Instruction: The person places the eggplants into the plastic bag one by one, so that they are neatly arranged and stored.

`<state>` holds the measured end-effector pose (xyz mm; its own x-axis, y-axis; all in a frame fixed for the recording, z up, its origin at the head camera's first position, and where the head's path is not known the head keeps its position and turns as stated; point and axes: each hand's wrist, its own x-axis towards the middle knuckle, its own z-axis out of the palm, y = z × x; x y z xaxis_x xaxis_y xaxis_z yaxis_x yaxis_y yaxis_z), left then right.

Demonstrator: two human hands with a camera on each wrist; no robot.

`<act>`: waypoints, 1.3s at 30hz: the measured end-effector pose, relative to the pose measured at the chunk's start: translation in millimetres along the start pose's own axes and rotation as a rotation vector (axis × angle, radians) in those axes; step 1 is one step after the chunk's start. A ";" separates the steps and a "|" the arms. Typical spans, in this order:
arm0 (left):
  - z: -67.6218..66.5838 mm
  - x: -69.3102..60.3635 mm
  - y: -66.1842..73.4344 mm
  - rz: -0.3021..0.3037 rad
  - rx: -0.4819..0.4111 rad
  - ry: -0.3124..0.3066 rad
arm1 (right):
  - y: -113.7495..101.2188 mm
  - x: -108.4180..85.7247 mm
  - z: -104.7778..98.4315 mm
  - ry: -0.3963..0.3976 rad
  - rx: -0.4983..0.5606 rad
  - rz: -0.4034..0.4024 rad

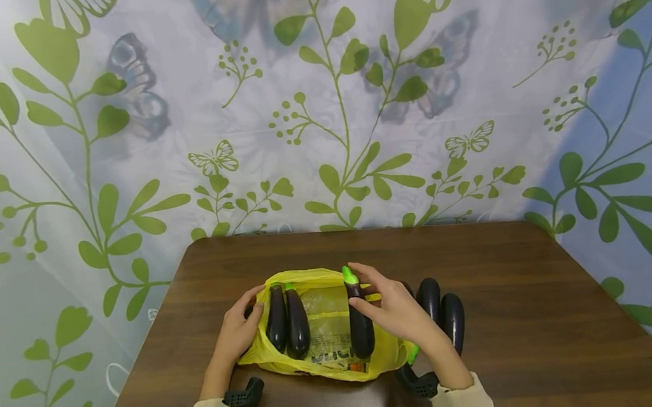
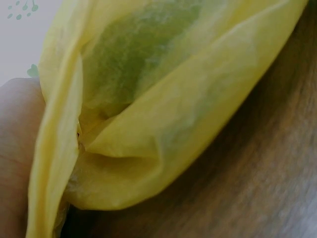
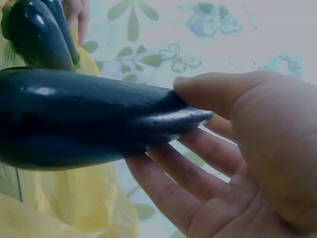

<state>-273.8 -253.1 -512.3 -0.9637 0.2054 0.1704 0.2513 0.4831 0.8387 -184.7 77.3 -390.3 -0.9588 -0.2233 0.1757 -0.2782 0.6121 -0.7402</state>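
Note:
An open yellow plastic bag (image 1: 339, 373) lies on the table, with two dark eggplants (image 1: 298, 324) side by side in its left part. My right hand (image 1: 394, 307) pinches another eggplant (image 1: 362, 328) near its green stem end, over the right part of the bag; the right wrist view shows thumb and fingers around the narrow end of this eggplant (image 3: 89, 119). At the bag's left edge, my left hand (image 1: 238, 328) grips the rim with thumb and fingers. In the left wrist view the yellow plastic (image 2: 198, 109) covers most of the picture.
More eggplants (image 1: 453, 321) lie on the brown table (image 1: 541, 314) to the right of the bag, partly behind my right forearm. A patterned cloth (image 1: 318, 102) with green leaves and butterflies hangs behind the table.

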 end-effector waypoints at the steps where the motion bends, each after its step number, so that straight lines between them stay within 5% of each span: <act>1: -0.1 0.0 0.1 0.001 0.001 0.001 | -0.4 0.4 2.0 0.002 0.009 0.000; 23: 0.4 -0.7 0.6 -0.006 -0.005 -0.004 | 7.1 11.0 60.5 0.093 0.148 0.061; 39: -0.6 -0.4 2.6 -0.027 -0.013 -0.014 | 16.3 10.4 89.3 -0.035 0.181 0.089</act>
<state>-272.9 -252.4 -509.8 -0.9688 0.2043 0.1403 0.2237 0.4774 0.8497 -194.0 17.3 -458.5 -0.9756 -0.2027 0.0840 -0.1746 0.4853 -0.8568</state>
